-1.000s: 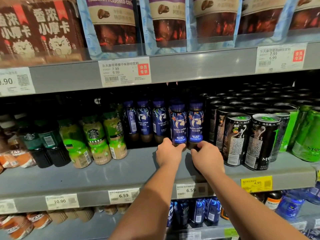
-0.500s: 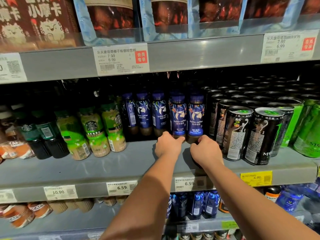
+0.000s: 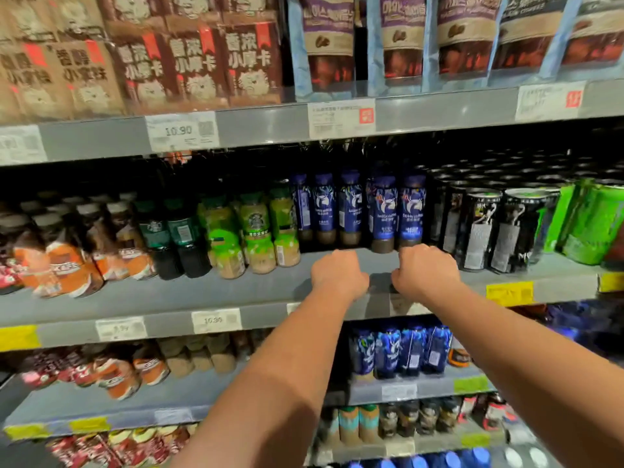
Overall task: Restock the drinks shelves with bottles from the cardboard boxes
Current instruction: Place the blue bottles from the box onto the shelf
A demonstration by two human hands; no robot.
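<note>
While blurred by head motion, still legible enough. Grey metal shelf [image 3: 236, 292], smooth, flat lip carrying paper price tags [image 3: 216, 319] and yellow tags [image 3: 509, 293].

Blue coffee bottles [image 3: 383, 214]: plastic, cylindrical, narrow shoulders, glossy blue sleeve with white deer motif, brown liquid visible at base. Five across the front of the middle shelf; more behind, count unclear in shadow. Two rightmost stand slightly forward of the other three.

Left hand [image 3: 337, 273] curled into a loose fist, knuckles up, resting on bare shelf just in front of the bottle row; grip closed, holding nothing visible. Right hand [image 3: 423, 271] likewise curled, fingertips at or touching the base of the rightmost blue bottle; whether anything is actually clasped cannot be told.

Left of blue bottles: green-labelled bottles [image 3: 256, 231], rounded, milky tan contents, about four in front. Further left, dark bottles with green labels [image 3: 172, 238], two in front; then orange-labelled bottles [image 3: 67, 261], tilted.

Right: black cans [image 3: 479, 228], metal, tall, matte with pale print, many rows deep; green cans [image 3: 591, 224] beyond.

Upper shelf: brown cartons [image 3: 189, 62], purple-and-tan pouches [image 3: 327, 38]. Lower shelf: more blue bottles [image 3: 398, 349], four in front.
</note>
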